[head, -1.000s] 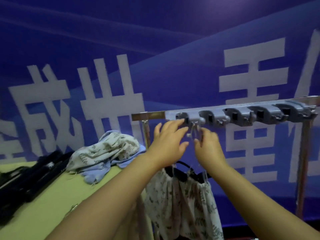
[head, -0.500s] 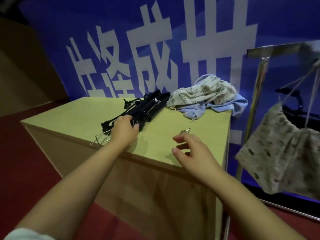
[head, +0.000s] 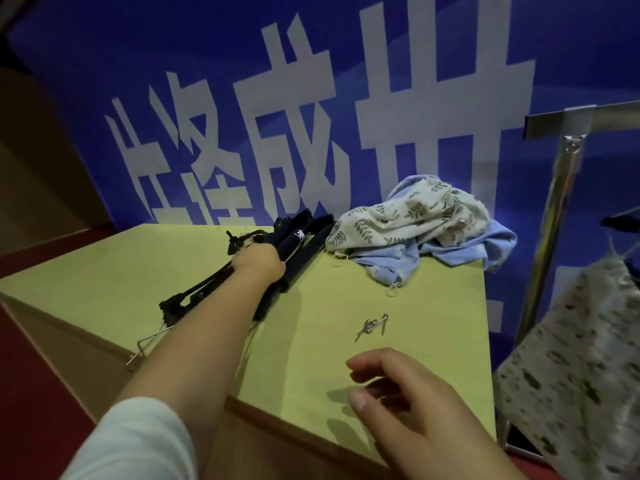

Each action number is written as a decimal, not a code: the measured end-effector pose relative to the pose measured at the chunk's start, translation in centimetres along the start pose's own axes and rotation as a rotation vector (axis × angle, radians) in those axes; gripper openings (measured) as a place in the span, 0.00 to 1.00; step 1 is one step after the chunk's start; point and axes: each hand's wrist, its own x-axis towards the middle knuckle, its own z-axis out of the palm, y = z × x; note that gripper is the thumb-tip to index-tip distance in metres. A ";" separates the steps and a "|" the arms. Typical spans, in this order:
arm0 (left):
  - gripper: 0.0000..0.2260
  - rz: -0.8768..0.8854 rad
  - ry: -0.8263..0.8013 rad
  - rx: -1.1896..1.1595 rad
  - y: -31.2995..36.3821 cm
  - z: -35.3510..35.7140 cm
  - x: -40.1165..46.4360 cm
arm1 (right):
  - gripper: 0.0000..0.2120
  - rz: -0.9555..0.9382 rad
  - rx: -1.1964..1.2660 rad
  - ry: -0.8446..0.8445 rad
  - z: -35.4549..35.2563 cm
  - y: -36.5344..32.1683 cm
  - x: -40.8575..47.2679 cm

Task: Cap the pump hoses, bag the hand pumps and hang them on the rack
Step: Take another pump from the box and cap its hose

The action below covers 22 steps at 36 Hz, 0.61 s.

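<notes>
Several black hand pumps [head: 298, 244] lie in a bundle on the yellow-green table [head: 433, 341]. My left hand [head: 258, 263] reaches over them and its fingers curl round one pump's barrel. My right hand [head: 405, 400] hovers above the table's near right edge, fingers loosely bent and holding nothing. Small metal hose caps [head: 372, 325] lie on the table beyond my right hand. A pile of leaf-printed and light blue cloth bags [head: 415, 223] sits at the table's back right. A filled printed bag [head: 581, 358] hangs from the metal rack [head: 554, 216] at right.
A blue banner with large white characters [head: 311, 116] stands right behind the table. A bent wire foot of a pump [head: 145, 344] sticks out over the table's left front edge. Red floor [head: 34, 393] surrounds the table.
My view swung from the rack down to the table. My left hand moved further up the pump bundle and took hold of one. My right hand drew back toward me.
</notes>
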 end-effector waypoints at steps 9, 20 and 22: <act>0.24 -0.166 -0.072 0.135 0.4 1.4 2.4 | 0.09 0.050 0.065 0.031 0.3 1.9 1.3; 0.19 -0.191 0.211 -0.278 -0.3 0.7 1.4 | 0.07 0.076 0.162 0.093 0.3 3.2 1.7; 0.20 -0.157 0.306 -0.290 -0.2 -0.3 1.2 | 0.07 0.091 0.169 0.096 0.3 3.3 1.6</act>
